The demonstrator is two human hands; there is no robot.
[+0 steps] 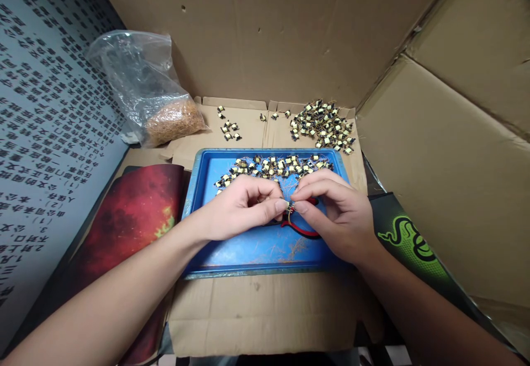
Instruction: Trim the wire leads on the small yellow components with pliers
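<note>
My left hand [244,205] pinches a small transformer [289,207] between thumb and forefinger, low over the blue tray [265,271]. From the other side, the thumb and forefinger of my right hand [339,211] are closed at its thin wire leads; the fingertips hide most of the part. Just beneath the hands, a hand tool with red and black handles [304,232] lies in the tray, its head covered by my left hand. Many yellow-taped transformers with black ends [281,164] are spread along the tray's far side.
Behind the tray, a heap of transformers [323,123] sits on cardboard at the right, with several loose ones [229,130] to the left. A clear bag of copper-coloured wire bits [174,120] stands at the back left. Wire scraps [296,249] litter the tray. Cardboard walls [451,167] enclose the back and right.
</note>
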